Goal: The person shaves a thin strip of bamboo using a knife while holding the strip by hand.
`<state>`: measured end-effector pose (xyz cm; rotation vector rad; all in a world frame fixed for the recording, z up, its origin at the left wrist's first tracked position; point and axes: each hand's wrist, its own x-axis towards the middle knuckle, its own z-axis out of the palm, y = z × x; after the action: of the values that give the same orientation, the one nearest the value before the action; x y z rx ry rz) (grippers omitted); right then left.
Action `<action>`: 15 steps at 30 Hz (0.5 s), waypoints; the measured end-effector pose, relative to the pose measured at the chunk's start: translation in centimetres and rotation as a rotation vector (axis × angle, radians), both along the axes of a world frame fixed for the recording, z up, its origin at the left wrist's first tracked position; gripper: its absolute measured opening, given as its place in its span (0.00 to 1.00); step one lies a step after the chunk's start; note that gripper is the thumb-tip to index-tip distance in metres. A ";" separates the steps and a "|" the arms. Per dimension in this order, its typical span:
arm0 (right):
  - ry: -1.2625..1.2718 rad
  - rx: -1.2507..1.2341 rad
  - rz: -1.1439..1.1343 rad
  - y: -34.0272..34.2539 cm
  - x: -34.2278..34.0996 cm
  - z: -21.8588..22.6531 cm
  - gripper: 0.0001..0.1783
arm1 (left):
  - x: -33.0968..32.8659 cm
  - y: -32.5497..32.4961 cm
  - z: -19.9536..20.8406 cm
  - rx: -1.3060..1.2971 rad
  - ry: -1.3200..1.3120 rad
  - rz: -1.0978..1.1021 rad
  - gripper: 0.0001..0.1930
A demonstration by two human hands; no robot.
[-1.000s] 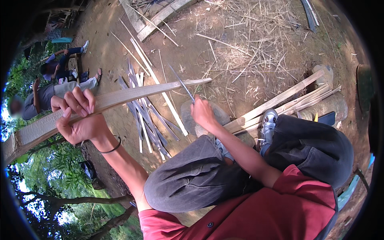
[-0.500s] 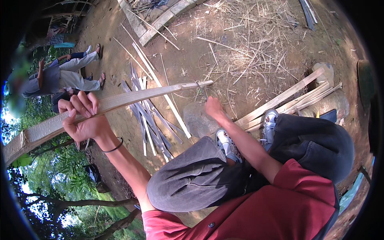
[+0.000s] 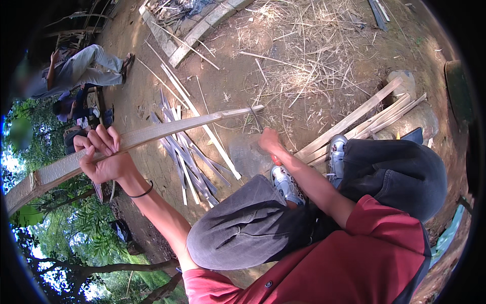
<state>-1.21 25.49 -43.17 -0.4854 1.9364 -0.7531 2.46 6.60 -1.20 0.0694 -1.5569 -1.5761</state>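
Note:
A long split bamboo strip (image 3: 177, 126) slants across the view, from the left rim to the middle. My left hand (image 3: 104, 152) is closed round its wider part, fingers over the upper edge and thumb below. My right hand (image 3: 271, 141) is a fist round a knife, whose reddish handle end (image 3: 276, 160) shows below the wrist. The thin dark knife blade (image 3: 256, 119) points up from the fist and meets the strip close to its narrow far end. Most of the handle is hidden in the fist.
Several thin strips (image 3: 190, 157) lie in a crossed pile on the dirt. Split bamboo lengths (image 3: 354, 121) rest against a stone (image 3: 417, 126) at the right. Shavings (image 3: 309, 55) cover the ground ahead, beside a concrete edging (image 3: 202, 33). A person (image 3: 83, 71) stands at the far left.
The blade and the red handle end show more plainly now, as my right hand has turned slightly. My left hand keeps its grip. The person at the left has shifted, legs closer together.

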 end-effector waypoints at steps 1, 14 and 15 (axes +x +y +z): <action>-0.001 0.016 -0.035 0.5 -0.1 0.0 0.17 | 0.0 0.2 0.0 -0.003 -0.003 0.016 0.08; -0.053 -0.668 -0.087 -1.4 0.5 24.8 0.10 | -0.9 0.2 -0.1 -0.032 -0.040 0.128 0.10; -0.003 -0.697 -0.058 -1.1 0.7 25.5 0.10 | -1.0 0.4 0.0 -0.039 -0.044 0.142 0.10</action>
<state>-0.54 24.38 -17.71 -0.8414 1.6513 -1.4720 1.41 6.99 -1.19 0.1908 -1.5803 -1.4415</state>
